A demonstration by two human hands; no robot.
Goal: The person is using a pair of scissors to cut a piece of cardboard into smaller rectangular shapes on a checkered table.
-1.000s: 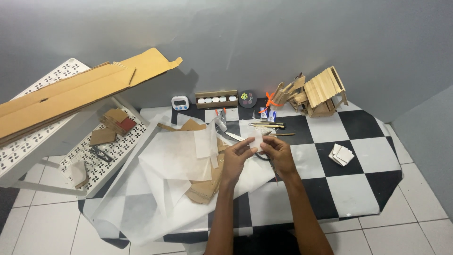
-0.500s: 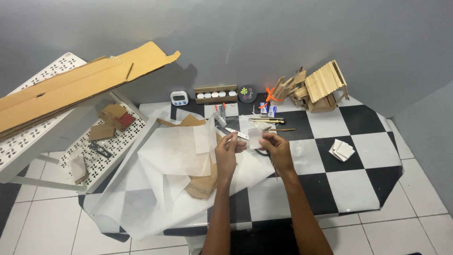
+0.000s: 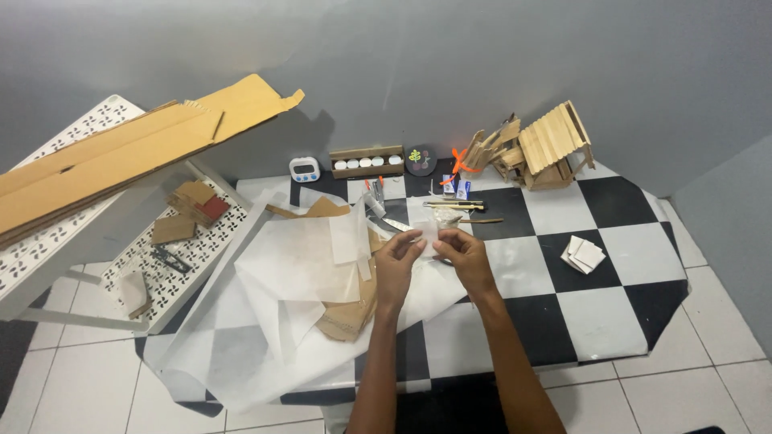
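1. Seen from above, the left hand [image 3: 396,261] and right hand [image 3: 462,255] meet over a checkered mat [image 3: 595,313], both pinching one small white paper piece [image 3: 425,235] between them.
2. The left hand's fingers are curled in, thumb and fingertips closed on the piece's left edge; the right hand's fingers are likewise closed on its right edge. The piece is held upright just above the mat, near the mat's middle.
3. Just left of the hands, large translucent paper sheets [image 3: 297,273] spread across the mat, partly covering brown cardboard scraps [image 3: 347,317].
4. Just beyond the hands lie flat wooden sticks [image 3: 462,206] and a craft knife [image 3: 394,224]; whether any of these touch the piece cannot be told.
5. Along the grey wall stand a small white timer [image 3: 305,169], a wooden tray [image 3: 367,161] holding a row of white pots, a dark round disc [image 3: 420,160] and a stick-built model house [image 3: 551,149].
6. Right of the hands, well apart, a small stack of white squares [image 3: 583,254] rests on a black tile of the mat.
7. At far left, a long cardboard box [image 3: 121,157] lies across a white perforated rack [image 3: 181,241], which carries more cardboard bits.
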